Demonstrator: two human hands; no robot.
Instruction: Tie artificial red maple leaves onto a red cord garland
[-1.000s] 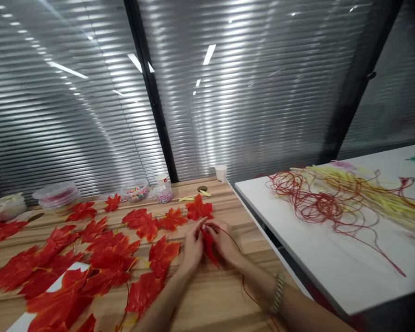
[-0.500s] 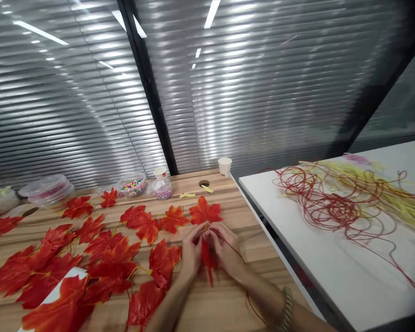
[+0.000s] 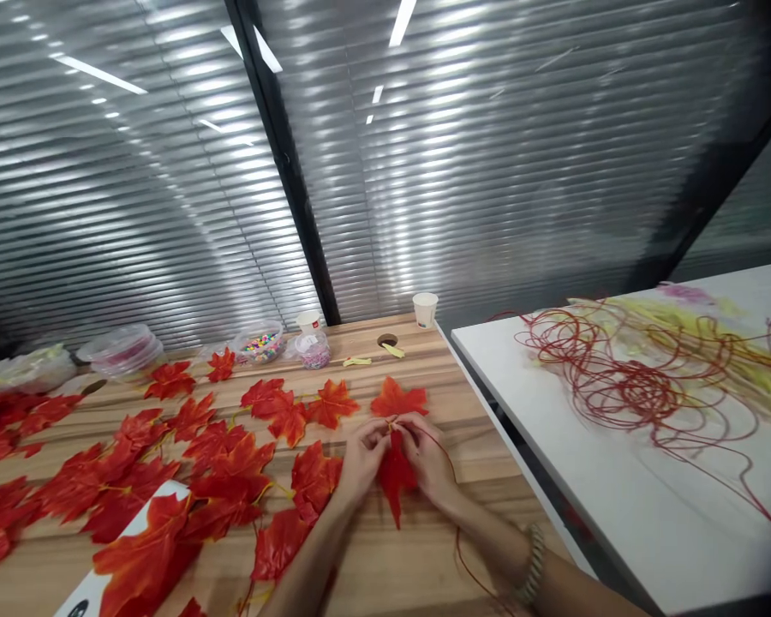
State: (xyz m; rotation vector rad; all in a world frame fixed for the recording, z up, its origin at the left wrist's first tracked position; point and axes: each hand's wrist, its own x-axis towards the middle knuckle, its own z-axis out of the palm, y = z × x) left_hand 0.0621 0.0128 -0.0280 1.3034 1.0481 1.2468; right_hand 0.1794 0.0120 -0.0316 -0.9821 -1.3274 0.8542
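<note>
My left hand [image 3: 361, 458] and my right hand [image 3: 428, 456] meet over the wooden table [image 3: 424, 548], fingertips pinched together at the stem end of a red maple leaf [image 3: 395, 476] that hangs down between them. A thin red cord [image 3: 457, 548] runs from my right fingers back along my right forearm, which wears a beaded bracelet [image 3: 530, 561]. Another red leaf [image 3: 398, 399] lies just beyond my fingertips. Several more red leaves [image 3: 218, 463] are strung out to the left.
Bead tubs [image 3: 262, 344] and a small jar [image 3: 313, 349] stand at the table's back edge, with a paper cup [image 3: 425, 308] near a cable hole [image 3: 386, 340]. A white table [image 3: 617, 514] to the right carries tangled red cord [image 3: 623, 386] and yellow strands.
The view swung slightly down and left. The leaf between my hands has turned from bunched to hanging flatter, tip toward me, and my fingertips have come together at its stem.
</note>
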